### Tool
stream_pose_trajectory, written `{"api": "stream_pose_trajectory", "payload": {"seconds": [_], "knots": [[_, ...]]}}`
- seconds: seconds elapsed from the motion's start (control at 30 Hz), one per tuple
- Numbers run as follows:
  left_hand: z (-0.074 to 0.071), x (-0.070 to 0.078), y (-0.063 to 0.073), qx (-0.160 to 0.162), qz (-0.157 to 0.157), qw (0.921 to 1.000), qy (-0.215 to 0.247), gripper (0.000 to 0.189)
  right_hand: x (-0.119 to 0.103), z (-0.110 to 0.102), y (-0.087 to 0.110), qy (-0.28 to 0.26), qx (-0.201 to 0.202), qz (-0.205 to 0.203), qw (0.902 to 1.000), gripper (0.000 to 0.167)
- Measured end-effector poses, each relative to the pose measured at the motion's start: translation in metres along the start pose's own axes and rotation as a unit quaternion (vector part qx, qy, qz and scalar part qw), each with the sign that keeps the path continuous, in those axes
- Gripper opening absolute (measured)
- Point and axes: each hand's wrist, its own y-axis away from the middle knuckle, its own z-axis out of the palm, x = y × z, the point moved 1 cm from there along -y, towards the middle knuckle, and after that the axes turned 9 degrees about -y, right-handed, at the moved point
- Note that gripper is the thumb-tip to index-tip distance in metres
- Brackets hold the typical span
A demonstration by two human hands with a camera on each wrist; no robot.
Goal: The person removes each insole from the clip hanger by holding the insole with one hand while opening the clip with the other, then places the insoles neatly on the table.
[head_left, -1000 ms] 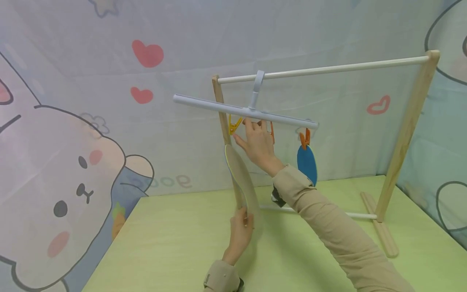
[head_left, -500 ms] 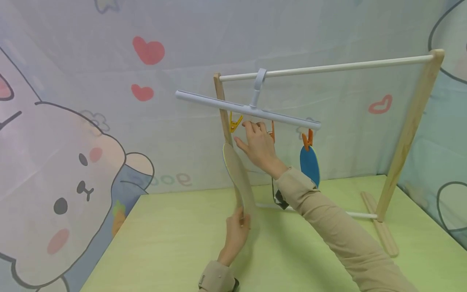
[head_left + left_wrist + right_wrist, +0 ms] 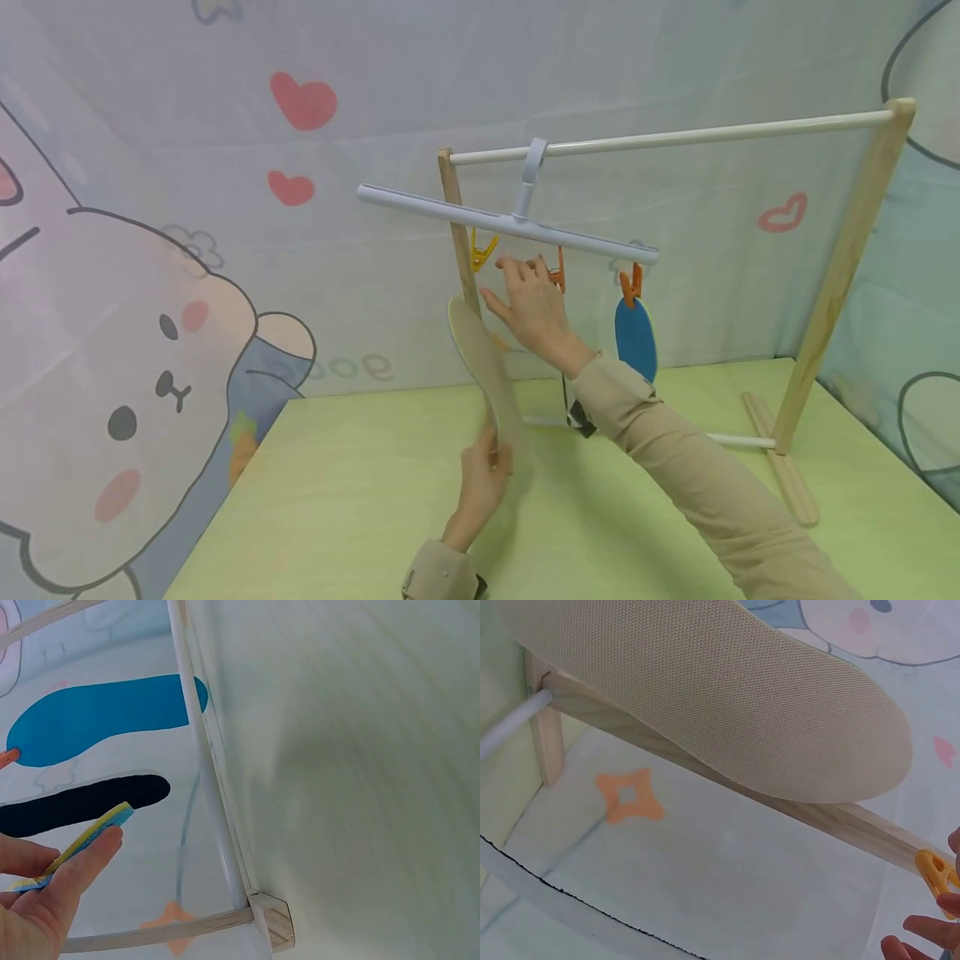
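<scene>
My left hand (image 3: 482, 479) holds a beige insole (image 3: 480, 354) by its lower end, tilted with its upper end leftward. In the left wrist view its edge is yellow and blue between my thumb and fingers. My right hand (image 3: 536, 308) is raised just below the pale grey hanger (image 3: 442, 212), fingers spread and slightly bent, with nothing visibly gripped. A yellow clip (image 3: 480, 252) hangs left of these fingers, and an orange clip (image 3: 559, 273) just to their right. Another orange clip (image 3: 632, 285) holds a blue insole (image 3: 636, 340). A black insole (image 3: 82, 802) shows in the left wrist view.
The hanger hooks over the white top rail (image 3: 697, 137) of a wooden rack, slanting down to the right. The right post (image 3: 836, 283) and foot (image 3: 783, 462) stand on the pale green table (image 3: 360, 492). A printed cloth (image 3: 375, 100) hangs behind.
My left hand has shifted slightly left with the beige insole, leaning its top further left. My right hand's fingers have dropped a little from the hanger bar, leaving the middle orange clip more visible.
</scene>
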Motion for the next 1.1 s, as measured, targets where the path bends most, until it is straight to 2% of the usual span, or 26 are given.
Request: {"api": "stream_pose_trajectory", "payload": {"seconds": [0.5,0.8,1.1], "knots": [[-0.008,0.001,0.002,0.008,-0.008,0.9997,0.02,0.02,0.0,0.002,0.012,-0.005,0.009,-0.004,0.9999,0.037],[-0.013,0.003,0.003,0.003,-0.025,0.9992,0.032,0.024,0.001,0.0,0.021,-0.014,-0.005,0.007,0.9999,0.037],[-0.031,0.035,0.006,0.003,-0.028,0.9989,0.037,0.021,0.005,-0.002,0.03,-0.03,-0.015,0.029,0.999,0.035]]}}
